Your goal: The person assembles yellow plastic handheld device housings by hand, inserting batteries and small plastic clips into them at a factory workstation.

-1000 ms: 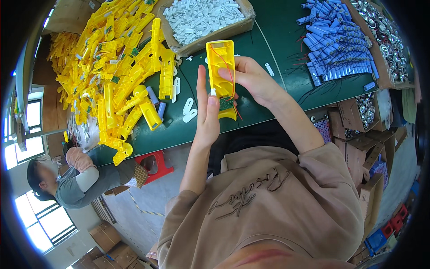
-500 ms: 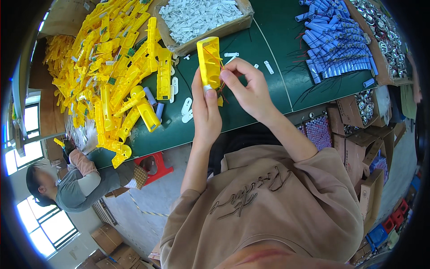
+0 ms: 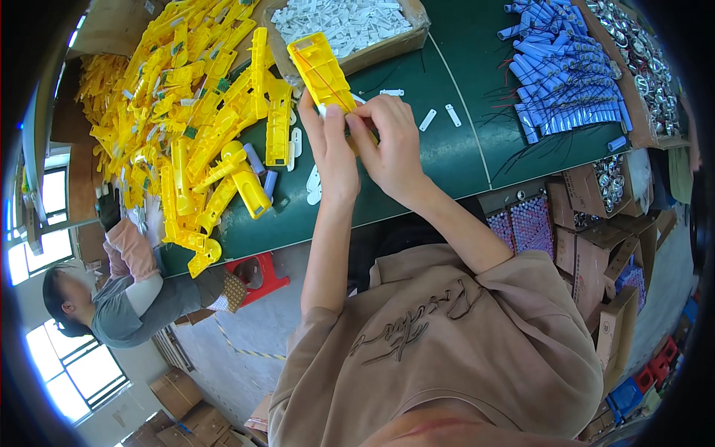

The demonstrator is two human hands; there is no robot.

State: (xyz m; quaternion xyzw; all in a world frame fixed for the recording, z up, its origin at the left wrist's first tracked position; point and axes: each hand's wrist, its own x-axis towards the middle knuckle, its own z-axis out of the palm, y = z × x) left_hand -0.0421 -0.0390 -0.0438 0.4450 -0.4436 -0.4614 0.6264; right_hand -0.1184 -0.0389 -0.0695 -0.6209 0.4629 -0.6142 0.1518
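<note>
Both hands now grip one yellow plastic casing [image 3: 322, 71] over the green table [image 3: 447, 149]: the left hand [image 3: 331, 149] clasps its near end, and the right hand [image 3: 387, 138] pinches beside it, fingertips on the thin wires. A second ago the casing faced the camera flat; it has since tilted away, so the work has moved to its lower end. Left of the grip lies a yellow pile [image 3: 186, 112]; beyond it, a box of white parts [image 3: 350, 26].

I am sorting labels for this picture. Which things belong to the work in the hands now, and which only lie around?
In hand:
- yellow plastic housing, held by left hand and right hand

Lying about:
- pile of yellow housings
- box of white pieces
- blue cylinders
- loose white strips on the green table
</note>
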